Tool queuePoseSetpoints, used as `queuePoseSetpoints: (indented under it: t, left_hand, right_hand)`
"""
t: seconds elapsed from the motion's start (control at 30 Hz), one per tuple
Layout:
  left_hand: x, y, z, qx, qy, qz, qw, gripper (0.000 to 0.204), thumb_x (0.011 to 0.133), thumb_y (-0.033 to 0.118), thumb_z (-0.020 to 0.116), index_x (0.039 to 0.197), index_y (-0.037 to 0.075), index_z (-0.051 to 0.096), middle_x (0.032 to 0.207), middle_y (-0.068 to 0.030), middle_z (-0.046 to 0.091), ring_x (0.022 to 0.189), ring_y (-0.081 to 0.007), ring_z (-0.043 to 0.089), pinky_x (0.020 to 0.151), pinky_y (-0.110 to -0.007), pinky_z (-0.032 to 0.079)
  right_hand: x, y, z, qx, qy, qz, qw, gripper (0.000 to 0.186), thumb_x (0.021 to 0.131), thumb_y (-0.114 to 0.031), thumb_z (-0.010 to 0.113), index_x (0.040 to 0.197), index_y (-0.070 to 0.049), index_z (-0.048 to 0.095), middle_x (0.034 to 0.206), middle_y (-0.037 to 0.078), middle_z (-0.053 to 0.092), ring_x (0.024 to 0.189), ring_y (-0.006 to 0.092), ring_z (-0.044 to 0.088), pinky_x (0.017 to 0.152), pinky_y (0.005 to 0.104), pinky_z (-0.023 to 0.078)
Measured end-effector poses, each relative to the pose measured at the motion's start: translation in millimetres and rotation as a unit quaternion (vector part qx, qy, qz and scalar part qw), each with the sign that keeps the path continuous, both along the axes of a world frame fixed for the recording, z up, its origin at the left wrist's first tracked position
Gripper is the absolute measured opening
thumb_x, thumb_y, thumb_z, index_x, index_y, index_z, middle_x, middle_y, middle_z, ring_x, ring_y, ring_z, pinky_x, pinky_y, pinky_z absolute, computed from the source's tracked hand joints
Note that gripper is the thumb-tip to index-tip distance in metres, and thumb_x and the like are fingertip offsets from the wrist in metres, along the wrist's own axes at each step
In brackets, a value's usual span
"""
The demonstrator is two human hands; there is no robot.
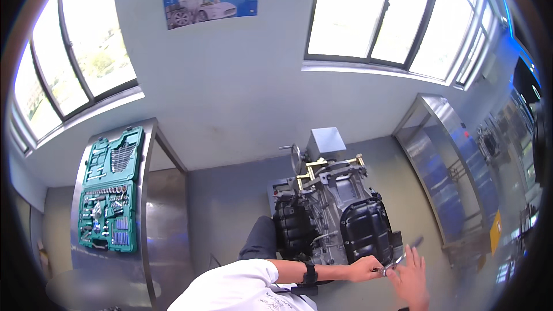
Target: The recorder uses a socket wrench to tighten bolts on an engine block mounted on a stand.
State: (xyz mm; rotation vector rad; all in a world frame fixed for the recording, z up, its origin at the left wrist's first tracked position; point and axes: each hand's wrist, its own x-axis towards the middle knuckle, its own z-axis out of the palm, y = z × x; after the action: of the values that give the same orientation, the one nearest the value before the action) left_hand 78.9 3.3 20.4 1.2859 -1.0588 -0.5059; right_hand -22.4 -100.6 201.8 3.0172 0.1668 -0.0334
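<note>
An engine (pixel 328 219) on a stand is in front of me, with a black ribbed oil pan (pixel 367 231) facing up. Beside the pan's near right corner, my left hand (pixel 364 269) is closed around the head end of a ratchet wrench (pixel 398 261). The wrench's handle slants up and to the right, its dark grip end blurred. My right hand (pixel 412 279) is against the handle with fingers stretched and spread, its thumb near the ratchet head. Whatever the head end sits on is hidden by my left hand.
On a metal bench (pixel 164 219) at the left lies an opened green tool case (pixel 109 187) with sockets and wrenches. The engine stand has a handwheel (pixel 296 158) and a grey box (pixel 327 141) at its far side. A steel table frame (pixel 440 167) stands to the right.
</note>
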Motion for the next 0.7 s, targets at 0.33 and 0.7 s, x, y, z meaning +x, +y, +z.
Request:
queuePoseSetpoints:
  t: [0.33, 0.7]
  left_hand:
    - [-13.4, -12.5, -10.2, -0.068, 0.018, 0.037, 0.997, 0.019, 0.076, 0.02, 0.063, 0.078, 0.001, 0.061, 0.063, -0.0137, 0.057, 0.055, -0.022, 0.055, 0.052, -0.037, 0.04]
    - [-24.0, -16.8, -9.3, -0.077, -0.054, 0.1, 0.991, 0.012, 0.074, 0.016, 0.064, 0.078, 0.005, 0.066, 0.058, -0.0103, 0.058, 0.056, -0.0273, 0.061, 0.055, -0.037, 0.048]
  right_hand:
    - [2.3, 16.4, -16.3, 0.209, 0.102, 0.046, 0.971, 0.043, 0.085, -0.049, 0.057, 0.107, -0.014, 0.067, 0.145, 0.02, 0.033, 0.133, 0.0403, 0.029, 0.106, 0.0545, 0.025]
    - [23.4, 17.2, -2.7, 0.201, 0.082, 0.055, 0.975, 0.051, 0.088, -0.052, 0.052, 0.102, -0.005, 0.067, 0.143, 0.016, 0.037, 0.133, 0.0336, 0.031, 0.108, 0.051, 0.024]
